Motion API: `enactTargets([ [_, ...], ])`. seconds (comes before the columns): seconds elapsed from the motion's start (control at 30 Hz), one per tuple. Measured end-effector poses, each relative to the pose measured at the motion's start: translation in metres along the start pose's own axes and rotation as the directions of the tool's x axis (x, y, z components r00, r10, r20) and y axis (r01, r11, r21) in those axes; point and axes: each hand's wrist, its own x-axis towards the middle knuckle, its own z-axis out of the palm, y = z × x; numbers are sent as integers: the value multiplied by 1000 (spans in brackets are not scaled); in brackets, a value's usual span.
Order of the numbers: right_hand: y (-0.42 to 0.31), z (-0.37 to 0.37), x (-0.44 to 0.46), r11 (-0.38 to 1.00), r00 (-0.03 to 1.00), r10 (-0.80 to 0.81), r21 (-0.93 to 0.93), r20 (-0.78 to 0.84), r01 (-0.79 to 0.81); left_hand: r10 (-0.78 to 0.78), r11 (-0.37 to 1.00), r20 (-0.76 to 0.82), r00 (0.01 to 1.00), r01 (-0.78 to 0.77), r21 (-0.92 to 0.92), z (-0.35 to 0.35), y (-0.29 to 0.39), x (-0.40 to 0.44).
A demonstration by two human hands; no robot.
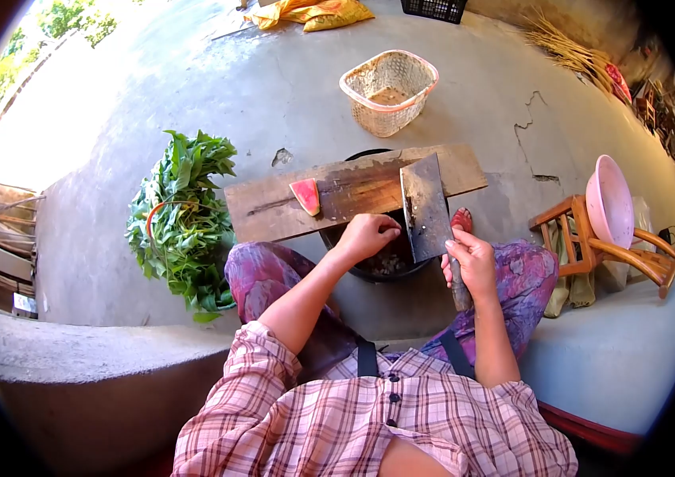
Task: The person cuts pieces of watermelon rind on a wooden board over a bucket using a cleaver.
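My right hand grips the handle of a broad cleaver, whose blade points away from me and lies over the right part of a wooden board. Small pale bits cling to the blade. My left hand is just left of the blade, above a dark bucket, with its fingers curled together; whatever they may hold is hidden. The board rests across the bucket, and light-coloured pieces show inside. A wedge of watermelon lies on the board's left half.
Left of the board stands a basket heaped with leafy greens. Beyond the board is a pink-rimmed plastic basket. At right, a pink basin leans on a wooden chair. Yellow sacks and a black crate lie farther off.
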Motion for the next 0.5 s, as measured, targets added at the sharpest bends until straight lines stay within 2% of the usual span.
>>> enactTargets([
  [0.03,0,1,1,1000,1000,-4,-16,-5,4,-10,1000,-54,998,9,-21,-9,13,-2],
  [0.1,3,2,3,999,1000,-5,-35,-8,5,118,988,-235,965,-92,121,-17,10,0],
  [0.17,3,4,4,999,1000,-18,-52,-7,18,185,938,-480,858,-9,346,-34,4,6],
  [0.23,4,5,6,998,1000,-20,-54,13,21,191,865,-593,782,151,478,-66,-1,5],
  [0.3,3,5,8,998,1000,-17,-61,24,19,97,789,-690,718,367,493,-87,-14,5],
  [0.37,2,6,8,997,1000,-8,-74,26,10,-163,643,-702,693,614,457,-98,-32,2],
  [0.4,1,7,8,997,999,-16,-76,37,18,-291,626,-681,672,672,396,-102,-31,-1],
  [0.5,-2,8,8,995,997,-37,-88,61,42,-476,565,-554,683,720,403,-104,-37,2],
])
